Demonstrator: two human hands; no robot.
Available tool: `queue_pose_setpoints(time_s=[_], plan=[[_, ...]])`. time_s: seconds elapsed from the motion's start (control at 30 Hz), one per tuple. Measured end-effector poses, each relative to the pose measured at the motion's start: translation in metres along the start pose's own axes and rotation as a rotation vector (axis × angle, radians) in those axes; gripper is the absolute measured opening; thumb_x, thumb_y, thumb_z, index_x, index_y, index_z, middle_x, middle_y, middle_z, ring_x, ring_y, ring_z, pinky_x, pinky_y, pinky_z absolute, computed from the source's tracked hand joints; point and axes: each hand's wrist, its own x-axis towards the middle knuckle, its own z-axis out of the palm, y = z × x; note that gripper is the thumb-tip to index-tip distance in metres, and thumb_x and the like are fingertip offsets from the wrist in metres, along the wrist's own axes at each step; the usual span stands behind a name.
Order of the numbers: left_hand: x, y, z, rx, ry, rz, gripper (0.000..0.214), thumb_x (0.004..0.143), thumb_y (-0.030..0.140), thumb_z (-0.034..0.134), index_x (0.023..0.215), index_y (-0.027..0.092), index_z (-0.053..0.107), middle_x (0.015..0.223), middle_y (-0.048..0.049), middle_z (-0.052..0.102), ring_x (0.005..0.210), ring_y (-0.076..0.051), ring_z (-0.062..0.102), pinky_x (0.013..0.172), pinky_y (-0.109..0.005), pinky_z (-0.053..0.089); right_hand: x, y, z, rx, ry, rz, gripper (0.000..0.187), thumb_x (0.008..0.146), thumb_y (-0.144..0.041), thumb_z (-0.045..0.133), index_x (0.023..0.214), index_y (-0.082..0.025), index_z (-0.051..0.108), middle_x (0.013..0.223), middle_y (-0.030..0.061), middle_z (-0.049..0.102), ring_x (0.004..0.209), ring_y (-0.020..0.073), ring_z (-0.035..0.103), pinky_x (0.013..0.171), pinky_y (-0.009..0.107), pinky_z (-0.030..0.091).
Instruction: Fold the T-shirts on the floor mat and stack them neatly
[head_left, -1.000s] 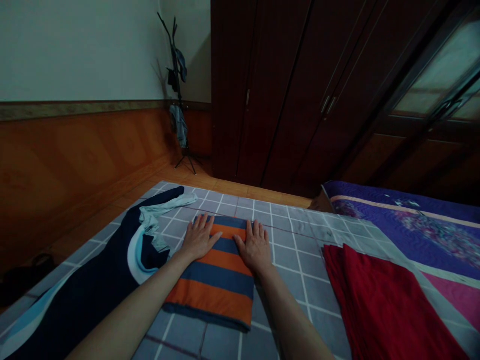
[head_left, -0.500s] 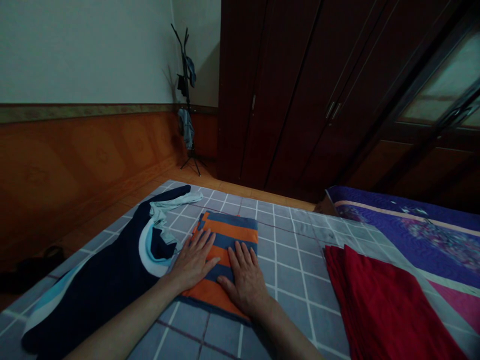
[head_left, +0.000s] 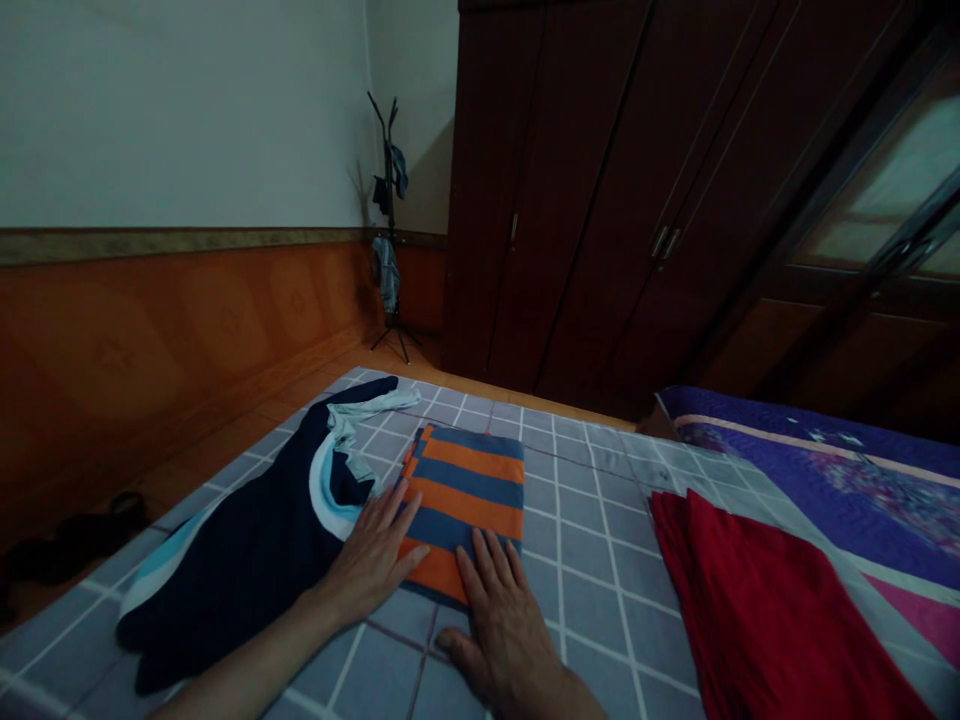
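Observation:
A folded garment with orange and blue-grey stripes lies flat on the grey checked bed cover. My left hand rests at its near left edge, fingers stretched out and the thumb pointing over the cloth. Over the near right corner lie the fingertips of my right hand, spread, with the thumb off the cloth on the cover. Neither hand grips anything. Left of the garment, close to my left forearm, is a rumpled navy garment with white and light-blue trim.
Red cloth lies folded at the right. Beyond it is a purple flowered bedspread. A coat stand with hanging items stands in the far corner, beside a dark wardrobe. Dark objects sit on the floor at left.
Both hands have slid back toward me, from the middle of the striped garment to its near edge, uncovering more of it. The view has shifted slightly.

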Motion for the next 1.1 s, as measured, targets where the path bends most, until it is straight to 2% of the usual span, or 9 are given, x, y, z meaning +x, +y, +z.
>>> queue_pose_setpoints(time_s=[0.17, 0.33, 0.4, 0.5, 0.63, 0.73, 0.9, 1.0, 1.1], plan=[[0.006, -0.005, 0.006, -0.124, 0.058, -0.102, 0.069, 0.093, 0.049, 0.036, 0.149, 0.015, 0.015, 0.154, -0.0168, 0.02, 0.142, -0.028, 0.017, 0.112, -0.049, 0.023, 0.008, 0.013, 0.013, -0.106, 0.141, 0.274, 0.073, 0.088, -0.059, 0.04, 0.14, -0.008, 0.041, 0.148, 0.018, 0.028, 0.137, 0.0339, 0.023, 0.11, 0.053, 0.027], [0.007, -0.006, 0.008, -0.152, 0.161, -0.114, 0.063, 0.092, 0.045, 0.039, 0.144, 0.012, 0.027, 0.146, -0.0175, 0.037, 0.136, -0.028, 0.032, 0.109, -0.047, 0.03, 0.013, 0.021, 0.022, -0.15, 0.184, 0.388, 0.078, 0.085, -0.057, 0.047, 0.139, -0.001, 0.04, 0.146, 0.0215, 0.03, 0.136, 0.0369, 0.027, 0.108, 0.051, 0.03], [0.006, -0.005, 0.004, -0.132, 0.215, -0.12, 0.058, 0.092, 0.043, 0.04, 0.141, 0.013, 0.033, 0.137, -0.0156, 0.048, 0.128, -0.028, 0.043, 0.105, -0.044, 0.035, 0.014, 0.023, 0.023, -0.149, 0.206, 0.435, 0.079, 0.085, -0.057, 0.046, 0.137, 0.002, 0.041, 0.145, 0.0232, 0.033, 0.135, 0.0381, 0.029, 0.107, 0.052, 0.031], [0.005, -0.003, -0.005, -0.046, 0.245, -0.204, 0.053, 0.092, 0.041, 0.039, 0.136, 0.012, 0.04, 0.12, -0.0134, 0.061, 0.112, -0.028, 0.055, 0.095, -0.041, 0.042, 0.016, 0.026, 0.022, -0.136, 0.25, 0.49, 0.076, 0.085, -0.055, 0.045, 0.136, 0.002, 0.042, 0.142, 0.0237, 0.039, 0.134, 0.0383, 0.03, 0.106, 0.052, 0.03], [0.005, -0.003, -0.016, 0.071, 0.192, -0.31, 0.051, 0.09, 0.039, 0.043, 0.13, 0.008, 0.046, 0.108, -0.0139, 0.065, 0.101, -0.028, 0.059, 0.087, -0.037, 0.043, 0.017, 0.027, 0.024, -0.119, 0.277, 0.519, 0.072, 0.085, -0.051, 0.046, 0.134, 0.002, 0.044, 0.14, 0.0241, 0.041, 0.133, 0.0389, 0.032, 0.106, 0.052, 0.03], [0.007, -0.005, -0.024, 0.06, 0.082, -0.333, 0.044, 0.089, 0.043, 0.044, 0.119, 0.012, 0.054, 0.099, -0.011, 0.069, 0.094, -0.026, 0.063, 0.082, -0.034, 0.043, 0.015, 0.027, 0.024, -0.122, 0.321, 0.564, 0.068, 0.084, -0.051, 0.047, 0.13, 0.0, 0.048, 0.139, 0.0251, 0.043, 0.132, 0.0403, 0.033, 0.104, 0.055, 0.031], [0.009, -0.008, -0.033, 0.043, -0.08, -0.334, 0.035, 0.089, 0.046, 0.043, 0.1, 0.017, 0.059, 0.09, -0.0084, 0.072, 0.09, -0.027, 0.067, 0.074, -0.033, 0.042, 0.011, 0.028, 0.017, -0.185, 0.419, 0.601, 0.043, 0.082, -0.047, 0.053, 0.102, -0.01, 0.062, 0.129, 0.0244, 0.052, 0.125, 0.0407, 0.042, 0.099, 0.054, 0.036], [0.008, -0.007, -0.036, 0.064, -0.096, -0.292, 0.033, 0.089, 0.046, 0.041, 0.093, 0.019, 0.059, 0.088, -0.0079, 0.072, 0.089, -0.027, 0.067, 0.072, -0.033, 0.041, 0.011, 0.027, 0.01, -0.213, 0.441, 0.6, 0.03, 0.078, -0.044, 0.059, 0.086, -0.016, 0.063, 0.123, 0.0223, 0.056, 0.12, 0.0406, 0.046, 0.096, 0.054, 0.039], [0.006, -0.006, -0.037, 0.052, -0.088, -0.265, 0.03, 0.089, 0.045, 0.041, 0.087, 0.021, 0.06, 0.089, -0.0068, 0.072, 0.091, -0.026, 0.066, 0.072, -0.032, 0.04, 0.012, 0.022, 0.003, -0.164, 0.397, 0.629, 0.021, 0.073, -0.039, 0.064, 0.074, -0.018, 0.062, 0.122, 0.022, 0.056, 0.12, 0.0415, 0.046, 0.095, 0.053, 0.04]])
